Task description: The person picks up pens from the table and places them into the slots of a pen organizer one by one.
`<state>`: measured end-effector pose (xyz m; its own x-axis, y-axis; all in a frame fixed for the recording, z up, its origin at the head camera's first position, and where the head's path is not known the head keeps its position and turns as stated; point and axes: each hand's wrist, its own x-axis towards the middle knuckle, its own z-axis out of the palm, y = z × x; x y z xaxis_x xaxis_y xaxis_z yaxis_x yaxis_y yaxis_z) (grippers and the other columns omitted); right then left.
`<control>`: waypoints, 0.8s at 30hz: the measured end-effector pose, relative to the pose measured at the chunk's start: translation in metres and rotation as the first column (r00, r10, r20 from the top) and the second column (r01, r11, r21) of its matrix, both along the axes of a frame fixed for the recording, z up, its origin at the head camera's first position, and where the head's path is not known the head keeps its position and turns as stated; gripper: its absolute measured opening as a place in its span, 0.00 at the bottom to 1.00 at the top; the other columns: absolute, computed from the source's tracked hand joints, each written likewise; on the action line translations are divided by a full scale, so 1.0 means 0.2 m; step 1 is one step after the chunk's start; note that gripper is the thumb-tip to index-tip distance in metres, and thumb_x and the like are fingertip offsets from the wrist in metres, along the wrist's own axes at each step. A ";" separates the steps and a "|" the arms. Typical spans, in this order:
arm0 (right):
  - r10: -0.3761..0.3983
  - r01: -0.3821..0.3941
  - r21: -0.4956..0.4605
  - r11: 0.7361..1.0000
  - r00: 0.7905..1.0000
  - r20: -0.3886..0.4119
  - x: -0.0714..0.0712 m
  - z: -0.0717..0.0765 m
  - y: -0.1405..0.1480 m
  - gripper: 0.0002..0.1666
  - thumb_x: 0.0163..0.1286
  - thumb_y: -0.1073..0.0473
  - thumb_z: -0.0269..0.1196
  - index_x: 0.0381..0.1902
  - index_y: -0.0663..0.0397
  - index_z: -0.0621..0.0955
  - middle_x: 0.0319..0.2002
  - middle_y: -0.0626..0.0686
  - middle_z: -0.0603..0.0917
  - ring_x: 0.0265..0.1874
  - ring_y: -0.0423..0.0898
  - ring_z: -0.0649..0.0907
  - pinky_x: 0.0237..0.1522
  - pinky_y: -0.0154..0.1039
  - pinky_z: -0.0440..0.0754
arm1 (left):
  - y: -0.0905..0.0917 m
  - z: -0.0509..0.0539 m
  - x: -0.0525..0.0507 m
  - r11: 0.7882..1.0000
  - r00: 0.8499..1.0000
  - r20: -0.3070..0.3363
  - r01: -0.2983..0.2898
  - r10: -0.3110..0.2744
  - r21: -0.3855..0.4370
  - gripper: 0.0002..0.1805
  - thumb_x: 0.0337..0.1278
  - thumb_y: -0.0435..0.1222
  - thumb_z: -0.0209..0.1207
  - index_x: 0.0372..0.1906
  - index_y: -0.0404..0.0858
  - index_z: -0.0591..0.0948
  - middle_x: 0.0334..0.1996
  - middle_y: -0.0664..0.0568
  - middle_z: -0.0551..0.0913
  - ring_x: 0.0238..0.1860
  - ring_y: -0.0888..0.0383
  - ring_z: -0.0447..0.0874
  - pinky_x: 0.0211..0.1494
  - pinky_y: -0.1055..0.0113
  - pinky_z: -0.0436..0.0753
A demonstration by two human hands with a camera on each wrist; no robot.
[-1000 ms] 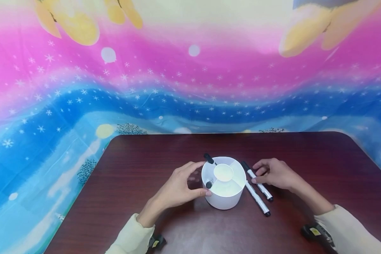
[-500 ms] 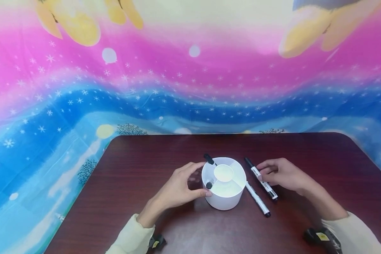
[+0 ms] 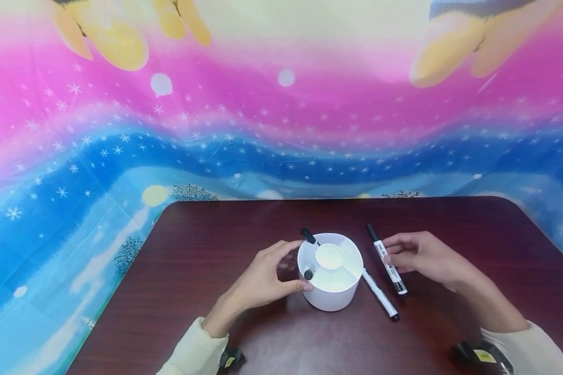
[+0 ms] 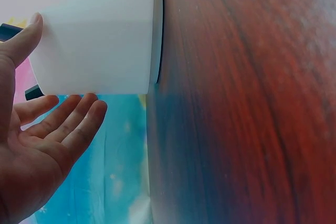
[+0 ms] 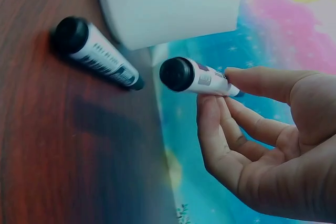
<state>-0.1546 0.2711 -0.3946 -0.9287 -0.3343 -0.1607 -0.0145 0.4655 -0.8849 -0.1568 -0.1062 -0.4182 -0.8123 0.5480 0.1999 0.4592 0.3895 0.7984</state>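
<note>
White marker with black ends [image 3: 393,274], pinched by thumb and fingers of a person's right hand [image 3: 422,258], to the right of a round white cup [image 3: 330,300]. The left hand [image 3: 262,276] holds the cup from its left side. Inside, a round central well sits within a divided ring; two black-capped pens [image 3: 309,236] stand at the left, though I can't tell whether they share a compartment. Another marker [image 3: 381,295] lies just beside the cup. Only the right wrist view plainly shows the pinched one raised off the tabletop [image 5: 79,156].
</note>
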 end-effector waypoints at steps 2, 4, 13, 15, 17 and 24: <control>0.007 -0.007 -0.027 1.000 1.000 -0.016 0.01 0.02 0.00 0.31 0.77 0.61 0.67 0.70 0.76 0.74 0.58 0.70 0.86 0.47 0.39 0.89 0.48 0.41 0.94 | 0.00 0.00 0.00 1.000 1.000 0.001 0.002 -0.002 0.000 0.46 0.53 0.43 0.82 0.77 0.48 0.74 0.59 0.56 0.84 0.59 0.55 0.90 0.65 0.61 0.89; 0.002 -0.004 -0.059 0.998 0.999 -0.036 0.02 0.05 0.00 0.31 0.78 0.63 0.66 0.71 0.76 0.73 0.57 0.69 0.86 0.47 0.37 0.89 0.48 0.41 0.94 | 0.00 0.00 0.00 1.000 1.000 0.003 0.003 -0.003 0.000 0.46 0.53 0.43 0.82 0.77 0.48 0.74 0.58 0.56 0.84 0.59 0.55 0.90 0.66 0.62 0.89; -0.093 0.069 -0.145 0.987 0.982 -0.166 0.08 0.21 -0.07 0.25 0.77 0.62 0.69 0.65 0.67 0.77 0.46 0.49 0.91 0.46 0.42 0.91 0.50 0.37 0.93 | 0.00 0.00 0.00 1.000 1.000 0.004 -0.002 0.002 0.003 0.46 0.53 0.43 0.82 0.77 0.47 0.74 0.58 0.55 0.84 0.59 0.54 0.90 0.65 0.63 0.89; -0.124 0.095 -0.165 0.982 0.976 -0.177 0.09 0.24 -0.10 0.24 0.76 0.62 0.69 0.64 0.64 0.77 0.46 0.47 0.91 0.46 0.41 0.91 0.50 0.35 0.92 | 0.00 0.00 0.01 1.000 1.000 0.004 -0.005 0.005 0.003 0.46 0.52 0.43 0.82 0.77 0.47 0.75 0.58 0.55 0.84 0.59 0.54 0.90 0.65 0.63 0.89; -0.155 0.114 -0.224 0.968 0.972 -0.174 0.09 0.25 -0.12 0.23 0.76 0.63 0.70 0.63 0.63 0.77 0.47 0.47 0.90 0.46 0.42 0.92 0.50 0.35 0.92 | 0.00 0.00 0.01 1.000 1.000 0.003 -0.007 0.007 0.004 0.46 0.53 0.43 0.82 0.77 0.48 0.75 0.58 0.55 0.84 0.59 0.55 0.90 0.65 0.63 0.89; -0.211 0.138 -0.373 0.918 0.964 -0.162 0.08 0.22 -0.19 0.18 0.73 0.68 0.70 0.57 0.59 0.78 0.46 0.48 0.87 0.43 0.41 0.92 0.48 0.33 0.92 | 0.00 0.00 0.01 1.000 1.000 -0.007 -0.014 0.014 -0.004 0.46 0.53 0.44 0.82 0.77 0.49 0.75 0.59 0.56 0.84 0.58 0.58 0.90 0.63 0.65 0.89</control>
<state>-0.1386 0.2335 -0.3504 -0.9778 -0.1654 0.1285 -0.1510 0.1319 -0.9797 -0.1557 -0.1063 -0.4190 -0.8183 0.5375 0.2038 0.4595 0.3987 0.7937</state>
